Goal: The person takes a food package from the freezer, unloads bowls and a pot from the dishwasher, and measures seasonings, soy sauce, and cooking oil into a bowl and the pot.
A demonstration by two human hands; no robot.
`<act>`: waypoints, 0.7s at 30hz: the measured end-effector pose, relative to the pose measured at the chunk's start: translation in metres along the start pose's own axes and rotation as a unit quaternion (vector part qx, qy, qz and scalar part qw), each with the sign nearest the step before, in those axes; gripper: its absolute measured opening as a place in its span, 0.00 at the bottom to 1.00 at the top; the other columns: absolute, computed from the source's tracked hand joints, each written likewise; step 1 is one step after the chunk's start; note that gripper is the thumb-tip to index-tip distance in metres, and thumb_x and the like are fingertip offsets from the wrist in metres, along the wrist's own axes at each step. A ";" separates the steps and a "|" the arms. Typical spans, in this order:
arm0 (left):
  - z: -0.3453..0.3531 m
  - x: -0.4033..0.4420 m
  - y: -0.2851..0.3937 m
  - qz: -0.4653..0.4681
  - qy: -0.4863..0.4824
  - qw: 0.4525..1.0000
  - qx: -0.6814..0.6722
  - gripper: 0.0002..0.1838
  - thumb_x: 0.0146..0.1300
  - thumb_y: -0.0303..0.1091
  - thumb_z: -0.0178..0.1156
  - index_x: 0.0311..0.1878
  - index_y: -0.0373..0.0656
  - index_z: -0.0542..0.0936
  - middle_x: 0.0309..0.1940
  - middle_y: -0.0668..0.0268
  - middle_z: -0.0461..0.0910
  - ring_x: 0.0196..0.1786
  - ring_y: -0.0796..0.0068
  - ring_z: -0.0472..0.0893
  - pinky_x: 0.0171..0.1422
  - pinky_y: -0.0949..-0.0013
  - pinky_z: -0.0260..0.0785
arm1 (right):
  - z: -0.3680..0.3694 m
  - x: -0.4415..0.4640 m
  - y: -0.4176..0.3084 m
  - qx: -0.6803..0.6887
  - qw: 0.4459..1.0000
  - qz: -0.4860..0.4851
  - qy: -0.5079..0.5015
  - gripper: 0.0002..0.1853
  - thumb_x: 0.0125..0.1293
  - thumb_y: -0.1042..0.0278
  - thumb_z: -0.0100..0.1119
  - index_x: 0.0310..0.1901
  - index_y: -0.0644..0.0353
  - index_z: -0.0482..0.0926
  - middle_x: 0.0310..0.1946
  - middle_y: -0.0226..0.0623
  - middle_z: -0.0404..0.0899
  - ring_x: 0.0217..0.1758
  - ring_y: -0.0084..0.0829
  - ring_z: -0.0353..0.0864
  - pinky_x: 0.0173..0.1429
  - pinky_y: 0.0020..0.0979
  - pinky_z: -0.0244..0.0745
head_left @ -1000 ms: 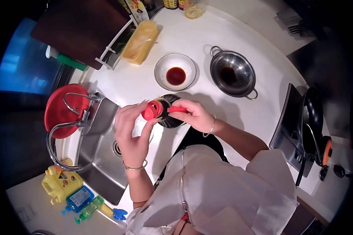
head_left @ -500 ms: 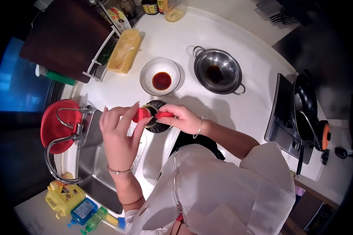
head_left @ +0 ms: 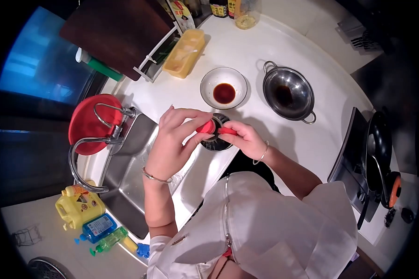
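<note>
My left hand (head_left: 176,139) pinches a rounded red piece (head_left: 206,127) between thumb and fingers; it looks like a cap. Close beside it, my right hand (head_left: 247,140) grips a smaller, flat red piece (head_left: 227,131). Whether the two red pieces are joined is unclear. Under both hands is a dark round container (head_left: 216,143) with light markings, at the counter's front edge, partly covered by the fingers. Just beyond stands a white bowl (head_left: 238,79) with dark brown liquid inside. To its right is a two-handled metal pan (head_left: 304,88) holding some dark liquid.
A yellow tray (head_left: 170,67) stands near the rack at the back left. The sink (head_left: 121,186), faucet (head_left: 74,162) and red basin (head_left: 81,135) are on the left, with several cleaning bottles (head_left: 100,228) below. A stove (head_left: 342,160) with a black wok (head_left: 379,139) is at right.
The head view has turned, so the counter things sit further right in the picture. Both hands still hold the red pieces over the dark container, with little change in grip.
</note>
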State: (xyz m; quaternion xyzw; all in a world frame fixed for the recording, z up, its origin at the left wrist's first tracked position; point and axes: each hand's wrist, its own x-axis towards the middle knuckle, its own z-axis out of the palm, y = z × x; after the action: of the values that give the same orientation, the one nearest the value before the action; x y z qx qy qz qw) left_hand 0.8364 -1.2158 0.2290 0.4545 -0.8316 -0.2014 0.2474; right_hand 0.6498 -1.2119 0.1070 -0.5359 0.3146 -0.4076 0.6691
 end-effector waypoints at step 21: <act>0.003 0.007 -0.010 0.048 -0.048 0.992 -0.105 0.11 0.46 0.33 0.65 0.36 0.54 0.80 0.41 0.77 0.76 0.51 0.73 0.70 0.68 0.47 0.33 | -0.008 -0.009 0.005 0.029 0.999 0.009 -0.024 0.09 0.62 0.75 0.50 0.44 0.65 0.70 0.38 0.29 0.73 0.42 0.17 0.70 0.47 0.20 0.66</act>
State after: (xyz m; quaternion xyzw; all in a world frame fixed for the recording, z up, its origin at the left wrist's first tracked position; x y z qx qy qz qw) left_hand 0.8376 -1.2268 0.2230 0.3753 -0.8378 -0.2968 0.2631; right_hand 0.6395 -1.2077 0.1005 -0.5233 0.2914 -0.3975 0.6952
